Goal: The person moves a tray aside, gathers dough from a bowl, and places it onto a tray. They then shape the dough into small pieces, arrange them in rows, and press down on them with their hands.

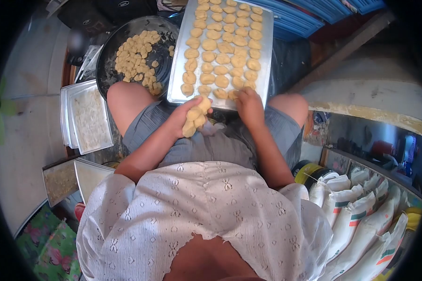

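My left hand (180, 117) is closed around a clump of dough pieces (195, 116), held just off the near left corner of the baking tray (173, 89). Rows of flattened yellowish dough pieces (222, 81) cover most of that metal tray, which rests before my knees. At its near right edge, my right hand (250, 104) has its fingers bent down on a dough piece (233, 94) in the front row. Those fingers partly hide the piece.
A round black pan (105, 61) with a heap of small dough pieces (136, 56) stands left of the tray. Flat metal trays (93, 117) lean at the left. White printed bags (356, 220) are lined up at the lower right. Blue slatted crates (290, 18) sit at the back.
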Demonstrator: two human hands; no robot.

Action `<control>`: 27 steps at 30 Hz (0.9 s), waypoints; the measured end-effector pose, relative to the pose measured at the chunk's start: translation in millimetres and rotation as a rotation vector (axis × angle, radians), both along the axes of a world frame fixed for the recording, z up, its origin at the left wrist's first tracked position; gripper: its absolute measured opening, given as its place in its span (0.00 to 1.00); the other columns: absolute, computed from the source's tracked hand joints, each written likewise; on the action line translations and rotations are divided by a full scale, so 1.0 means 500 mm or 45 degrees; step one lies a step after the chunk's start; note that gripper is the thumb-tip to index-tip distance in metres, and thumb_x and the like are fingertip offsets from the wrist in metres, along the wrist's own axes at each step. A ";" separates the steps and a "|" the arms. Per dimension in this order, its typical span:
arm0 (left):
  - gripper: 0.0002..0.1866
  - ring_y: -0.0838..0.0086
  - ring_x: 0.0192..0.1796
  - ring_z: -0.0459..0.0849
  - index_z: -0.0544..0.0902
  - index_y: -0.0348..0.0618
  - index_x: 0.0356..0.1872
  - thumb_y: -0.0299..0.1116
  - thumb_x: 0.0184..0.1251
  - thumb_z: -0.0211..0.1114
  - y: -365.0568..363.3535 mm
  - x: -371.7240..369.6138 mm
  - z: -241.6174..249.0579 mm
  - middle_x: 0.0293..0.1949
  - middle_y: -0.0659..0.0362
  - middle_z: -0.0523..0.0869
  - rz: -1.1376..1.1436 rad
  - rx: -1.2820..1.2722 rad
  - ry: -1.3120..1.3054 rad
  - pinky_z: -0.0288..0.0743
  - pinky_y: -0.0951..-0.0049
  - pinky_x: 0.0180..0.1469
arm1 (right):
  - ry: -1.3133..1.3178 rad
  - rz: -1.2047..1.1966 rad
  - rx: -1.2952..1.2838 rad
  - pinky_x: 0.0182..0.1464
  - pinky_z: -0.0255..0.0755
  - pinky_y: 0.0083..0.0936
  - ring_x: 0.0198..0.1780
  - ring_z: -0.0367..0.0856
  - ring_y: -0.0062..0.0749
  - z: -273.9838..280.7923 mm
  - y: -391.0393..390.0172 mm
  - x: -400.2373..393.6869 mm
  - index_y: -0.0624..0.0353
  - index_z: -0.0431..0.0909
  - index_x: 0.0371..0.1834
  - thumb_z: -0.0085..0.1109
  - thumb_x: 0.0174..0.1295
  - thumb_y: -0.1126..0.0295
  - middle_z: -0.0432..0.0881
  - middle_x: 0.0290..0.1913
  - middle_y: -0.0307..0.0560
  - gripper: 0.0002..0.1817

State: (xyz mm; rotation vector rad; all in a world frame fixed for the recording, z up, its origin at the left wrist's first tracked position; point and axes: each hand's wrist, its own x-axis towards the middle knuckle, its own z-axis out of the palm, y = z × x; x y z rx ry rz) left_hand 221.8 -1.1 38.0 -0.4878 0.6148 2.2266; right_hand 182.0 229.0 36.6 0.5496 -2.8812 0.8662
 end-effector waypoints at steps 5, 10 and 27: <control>0.23 0.71 0.30 0.83 0.73 0.41 0.53 0.50 0.70 0.52 0.006 -0.008 -0.027 0.39 0.55 0.82 -0.020 0.094 -0.017 0.78 0.74 0.22 | -0.104 0.202 -0.520 0.44 0.71 0.35 0.43 0.76 0.46 0.113 -0.062 0.036 0.61 0.80 0.40 0.61 0.53 0.72 0.76 0.37 0.52 0.11; 0.23 0.70 0.31 0.85 0.76 0.41 0.49 0.52 0.70 0.51 0.042 -0.006 -0.033 0.37 0.55 0.84 0.017 -0.050 -0.236 0.81 0.72 0.27 | -0.346 0.380 -0.317 0.45 0.72 0.31 0.42 0.78 0.39 0.133 -0.105 0.065 0.60 0.79 0.44 0.65 0.51 0.69 0.77 0.40 0.49 0.16; 0.21 0.71 0.28 0.81 0.75 0.42 0.49 0.49 0.71 0.50 0.037 -0.001 -0.012 0.37 0.55 0.81 -0.114 -0.085 -0.090 0.77 0.75 0.20 | -0.070 -0.107 0.199 0.40 0.74 0.38 0.38 0.78 0.48 -0.006 0.068 0.024 0.60 0.79 0.34 0.49 0.55 0.76 0.76 0.33 0.52 0.08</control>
